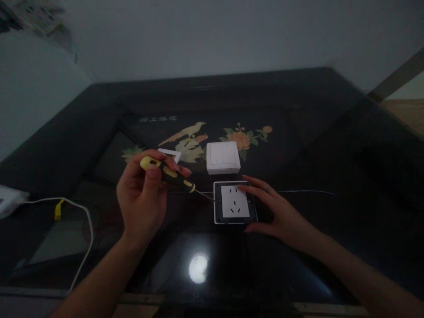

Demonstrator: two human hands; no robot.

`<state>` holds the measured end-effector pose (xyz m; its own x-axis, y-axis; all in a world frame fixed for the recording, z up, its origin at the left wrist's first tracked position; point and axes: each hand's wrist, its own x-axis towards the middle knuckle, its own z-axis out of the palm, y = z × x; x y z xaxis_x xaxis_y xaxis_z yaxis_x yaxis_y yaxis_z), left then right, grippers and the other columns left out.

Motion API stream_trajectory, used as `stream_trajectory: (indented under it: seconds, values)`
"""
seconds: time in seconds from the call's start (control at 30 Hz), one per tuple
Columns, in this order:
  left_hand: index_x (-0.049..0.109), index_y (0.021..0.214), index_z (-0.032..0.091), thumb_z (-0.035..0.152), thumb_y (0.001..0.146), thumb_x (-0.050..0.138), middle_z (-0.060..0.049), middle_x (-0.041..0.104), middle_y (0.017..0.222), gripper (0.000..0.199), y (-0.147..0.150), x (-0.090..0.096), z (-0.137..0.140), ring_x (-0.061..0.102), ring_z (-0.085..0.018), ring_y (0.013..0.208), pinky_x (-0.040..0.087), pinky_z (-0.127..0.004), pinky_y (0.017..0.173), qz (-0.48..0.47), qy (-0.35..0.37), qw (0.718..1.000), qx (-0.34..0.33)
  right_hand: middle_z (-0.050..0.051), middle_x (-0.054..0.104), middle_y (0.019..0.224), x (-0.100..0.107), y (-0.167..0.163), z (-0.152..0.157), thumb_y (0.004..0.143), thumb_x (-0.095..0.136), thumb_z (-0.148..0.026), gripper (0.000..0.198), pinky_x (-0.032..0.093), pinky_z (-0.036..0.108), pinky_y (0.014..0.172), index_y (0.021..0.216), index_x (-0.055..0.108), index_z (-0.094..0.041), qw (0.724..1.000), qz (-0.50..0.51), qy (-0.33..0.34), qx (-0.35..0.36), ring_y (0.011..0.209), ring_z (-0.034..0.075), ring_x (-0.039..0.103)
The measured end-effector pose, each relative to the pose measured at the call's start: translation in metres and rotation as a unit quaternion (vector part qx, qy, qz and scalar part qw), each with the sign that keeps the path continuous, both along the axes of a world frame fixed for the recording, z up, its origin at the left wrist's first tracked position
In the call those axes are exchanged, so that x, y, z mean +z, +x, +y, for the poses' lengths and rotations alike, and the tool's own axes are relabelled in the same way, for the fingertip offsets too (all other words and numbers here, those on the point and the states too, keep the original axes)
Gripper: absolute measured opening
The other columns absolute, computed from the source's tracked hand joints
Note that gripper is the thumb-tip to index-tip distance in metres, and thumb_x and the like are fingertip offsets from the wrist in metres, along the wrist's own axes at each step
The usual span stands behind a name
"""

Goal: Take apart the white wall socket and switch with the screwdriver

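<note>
My left hand (143, 194) is closed around the yellow and black handle of a screwdriver (175, 178). Its thin metal shaft slants down to the right, and the tip meets the left edge of a wall socket (235, 201). The socket lies face up, with a white slotted centre and an exposed dark frame. On its right side, the fingers of my right hand (270, 205) hold it at the top and right edges. Just behind the socket sits a white switch box (223, 157). A white cover frame (170, 154) lies partly hidden behind my left hand.
The glossy black table (298, 154) bears a printed bird (187, 131) and flowers (239, 139). At the left, a white cable (86, 212) with a yellow tag (58, 210) runs from a white power strip (9, 199) to the front edge. A pale wall stands behind.
</note>
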<state>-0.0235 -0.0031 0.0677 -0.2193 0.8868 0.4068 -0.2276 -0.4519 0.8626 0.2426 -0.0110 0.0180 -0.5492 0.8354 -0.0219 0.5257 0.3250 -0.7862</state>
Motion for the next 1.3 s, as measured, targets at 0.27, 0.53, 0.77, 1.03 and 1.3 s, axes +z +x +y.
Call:
stream_trajectory:
  seconds: [0.27,0.53,0.77,1.03,1.3]
  values:
    - [0.069,0.095,0.017,0.035,0.089,0.07,0.0,0.069,0.08,0.019,0.002,-0.002,-0.002,0.072,-0.016,0.07,0.063,-0.029,0.07,0.019,0.01,1.0,0.006,0.013,0.034,0.159,-0.003,0.002,-0.001,0.077,0.079,-0.034,0.074,0.039,0.062,0.112,0.143,0.046,-0.031,1.0,0.003,0.011,-0.001,0.143,0.036,0.04]
    - [0.07,0.094,0.02,0.039,0.086,0.073,0.0,0.069,0.079,0.02,0.003,-0.001,-0.004,0.07,-0.016,0.07,0.062,-0.034,0.072,0.05,0.016,0.998,0.021,0.012,0.035,0.159,-0.003,0.001,-0.001,0.078,0.078,-0.033,0.074,0.039,0.063,0.111,0.144,0.045,-0.034,1.0,0.008,0.018,0.005,0.143,0.037,0.04]
    - [0.065,0.114,0.034,0.031,0.094,0.064,0.002,0.071,0.087,0.02,0.009,0.006,-0.011,0.07,-0.017,0.072,0.061,-0.033,0.07,0.163,0.063,0.984,0.026,0.013,0.035,0.158,-0.003,0.001,-0.001,0.078,0.078,-0.032,0.073,0.04,0.063,0.11,0.143,0.045,-0.032,1.0,0.007,0.021,0.007,0.143,0.036,0.041]
    - [0.064,0.129,0.03,0.012,0.084,0.068,-0.005,0.068,0.131,0.048,0.012,0.065,0.001,0.071,-0.027,0.111,0.058,-0.043,0.098,0.347,-0.03,0.912,-0.215,0.013,0.035,0.158,-0.007,0.002,-0.001,0.078,0.078,-0.03,0.074,0.04,0.06,0.112,0.144,0.044,-0.032,0.999,0.013,0.038,0.015,0.143,0.035,0.041]
    - [0.068,0.121,0.03,0.021,0.088,0.069,-0.001,0.077,0.106,0.035,0.009,0.061,0.009,0.074,-0.021,0.098,0.057,-0.036,0.095,0.439,0.091,0.879,-0.161,0.012,0.036,0.157,-0.005,0.002,0.0,0.077,0.079,-0.031,0.076,0.041,0.06,0.111,0.145,0.044,-0.034,0.999,0.005,0.04,0.021,0.143,0.035,0.041]
